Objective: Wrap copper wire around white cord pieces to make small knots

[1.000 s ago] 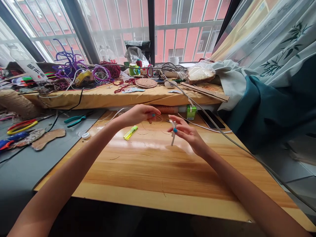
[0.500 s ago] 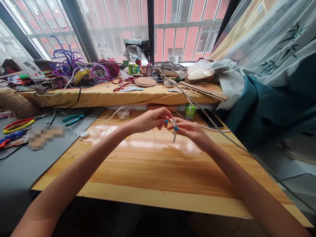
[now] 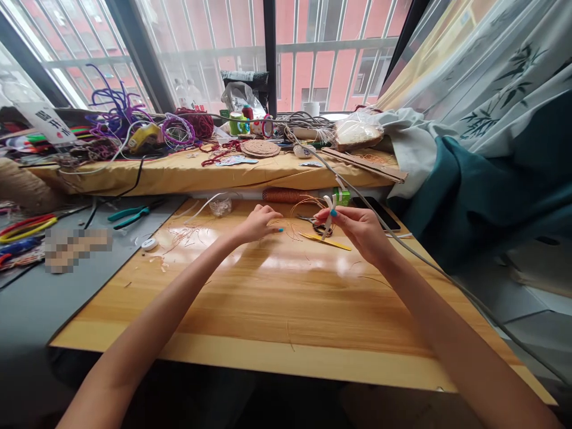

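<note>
A folded white strip (image 3: 328, 221) is pinched between the thumb and fingers of my right hand (image 3: 360, 226), held up above the wooden board. My left hand (image 3: 260, 224) is apart from it on the left, holding nothing, with thumb and fingers spread. Just behind and below the strip lie scissors (image 3: 320, 230) with dark handles, partly covered by my right fingers. A flat yellow strip (image 3: 328, 241) rests on the board there. Thin copper-coloured wire (image 3: 298, 205) curls between the two hands, near a spool of the same colour (image 3: 286, 195).
The wooden board (image 3: 250, 310) carries wire scraps, a small clear jar (image 3: 220, 205) and a white cap (image 3: 149, 244). At the back right are a green box (image 3: 342, 196) and a phone (image 3: 378, 213). Teal pliers (image 3: 129, 215) lie left. A cable (image 3: 429, 262) crosses the right side.
My left hand has let go of the white strip and moved left, its fingers opening. My right hand has shifted slightly right with the strip, and the scissors and yellow strip now show.
</note>
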A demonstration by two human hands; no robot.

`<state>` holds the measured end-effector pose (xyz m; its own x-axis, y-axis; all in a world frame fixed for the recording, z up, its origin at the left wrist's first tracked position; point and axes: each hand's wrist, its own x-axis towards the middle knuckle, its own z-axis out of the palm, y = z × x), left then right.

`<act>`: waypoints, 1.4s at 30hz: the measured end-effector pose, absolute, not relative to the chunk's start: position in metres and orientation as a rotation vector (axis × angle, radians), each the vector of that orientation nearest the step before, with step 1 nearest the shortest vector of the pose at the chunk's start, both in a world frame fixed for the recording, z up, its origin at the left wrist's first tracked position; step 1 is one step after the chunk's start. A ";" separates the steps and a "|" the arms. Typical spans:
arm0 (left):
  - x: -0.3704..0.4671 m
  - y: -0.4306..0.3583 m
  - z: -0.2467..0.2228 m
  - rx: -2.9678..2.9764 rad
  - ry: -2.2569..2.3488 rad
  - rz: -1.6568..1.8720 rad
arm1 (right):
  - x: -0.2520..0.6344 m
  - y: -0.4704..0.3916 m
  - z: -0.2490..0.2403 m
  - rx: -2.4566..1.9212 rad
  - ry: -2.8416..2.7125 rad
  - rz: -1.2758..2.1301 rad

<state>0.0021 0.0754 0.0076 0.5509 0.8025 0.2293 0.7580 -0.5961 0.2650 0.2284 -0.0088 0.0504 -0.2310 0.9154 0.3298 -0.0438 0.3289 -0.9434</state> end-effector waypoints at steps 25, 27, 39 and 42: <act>0.020 0.027 0.087 2.241 0.971 1.007 | 0.234 -0.003 0.046 -0.814 -1.416 1.335; 0.027 0.027 0.085 2.271 0.983 0.956 | 0.234 -0.002 0.045 -0.816 -1.422 1.356; -0.073 0.032 0.102 2.357 2.325 -0.213 | 0.234 -0.003 0.047 -0.814 -1.342 1.304; -0.078 0.021 0.082 2.349 2.467 -0.283 | 0.235 -0.003 0.048 -0.800 -1.309 1.245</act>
